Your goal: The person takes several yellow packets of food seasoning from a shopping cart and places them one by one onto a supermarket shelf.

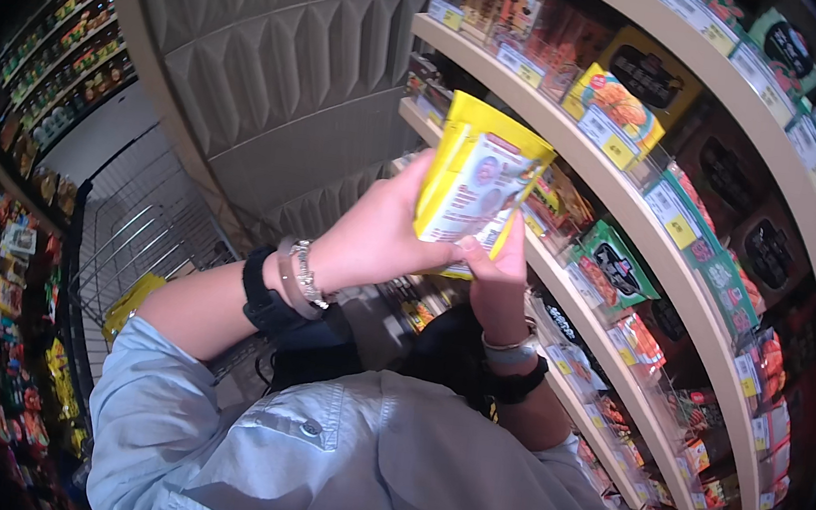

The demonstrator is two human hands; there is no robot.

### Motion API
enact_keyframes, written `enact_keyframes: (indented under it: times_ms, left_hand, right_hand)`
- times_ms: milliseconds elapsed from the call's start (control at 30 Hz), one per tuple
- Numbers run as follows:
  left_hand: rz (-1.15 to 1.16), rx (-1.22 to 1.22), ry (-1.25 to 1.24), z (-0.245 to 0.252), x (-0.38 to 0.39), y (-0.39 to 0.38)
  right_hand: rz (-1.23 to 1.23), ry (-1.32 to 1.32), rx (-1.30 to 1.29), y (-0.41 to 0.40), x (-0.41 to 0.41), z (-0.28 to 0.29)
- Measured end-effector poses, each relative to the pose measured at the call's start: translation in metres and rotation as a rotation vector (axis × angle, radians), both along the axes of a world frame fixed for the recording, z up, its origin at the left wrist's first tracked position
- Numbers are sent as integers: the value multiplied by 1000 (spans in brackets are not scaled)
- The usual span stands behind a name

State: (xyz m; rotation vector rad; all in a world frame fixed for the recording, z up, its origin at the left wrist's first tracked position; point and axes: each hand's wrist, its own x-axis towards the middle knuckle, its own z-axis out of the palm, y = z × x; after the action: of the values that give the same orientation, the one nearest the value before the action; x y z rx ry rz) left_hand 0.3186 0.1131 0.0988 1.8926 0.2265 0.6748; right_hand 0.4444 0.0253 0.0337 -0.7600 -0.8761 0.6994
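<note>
A yellow food packet (487,188) with a pale printed panel is held upright before my chest, its printed side facing the camera. My left hand (397,216) grips its left edge and lower part, the thumb lying across the front. At the lower right, my right hand (501,266) holds the packet too, its thumb close to the other thumb; the remaining fingers are partly hidden behind the packet. Just beyond the packet, a yellow packet with a food picture (613,108) stands on a shelf.
Curved shelves (586,151) with price tags and packaged foods rise on the right, close to my right arm. At left stands a wire shopping cart (150,203) holding a yellow packet (135,299). More stocked shelves (15,187) line the far left. A patterned wall panel (282,37) is ahead.
</note>
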Motion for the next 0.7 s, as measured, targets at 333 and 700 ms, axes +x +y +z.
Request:
enact_keyframes:
  times_ms: [333, 700]
  left_hand:
    - [10, -188, -167, 12, 0, 16]
    - [512, 680, -421, 69, 54, -20]
  right_hand:
    - [-250, -482, 25, 13, 12, 45]
    - [-385, -425, 69, -32, 1, 95]
